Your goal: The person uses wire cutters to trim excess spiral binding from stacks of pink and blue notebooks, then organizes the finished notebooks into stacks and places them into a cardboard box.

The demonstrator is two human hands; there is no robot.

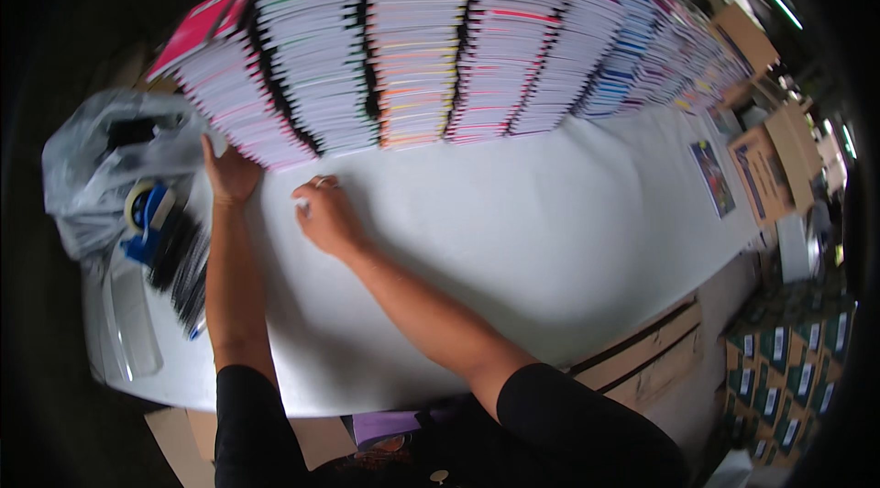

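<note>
My left hand (235, 175) is at the lower left side of a tall stack of pink-covered spiral notebooks (243, 94). Its thumb is spread away from the fingers, and its palm side is at or against the stack's base. Over the white table just right of it, my right hand (330, 218) has its fingers curled in, with a ring on one finger. A small whitish spot shows at those fingertips; I cannot make out what it is. Beside the pink stack rise stacks of green notebooks (316, 66), yellow notebooks (414, 57) and red notebooks (509, 48).
Purple notebooks (573, 53) and blue notebooks (623, 48) continue the row rightward. At left are a clear plastic bag (82, 153), a blue tape dispenser (151, 222) and black binding coils (188, 273). Cardboard boxes (765, 172) stand beyond the white table's (513, 241) right edge.
</note>
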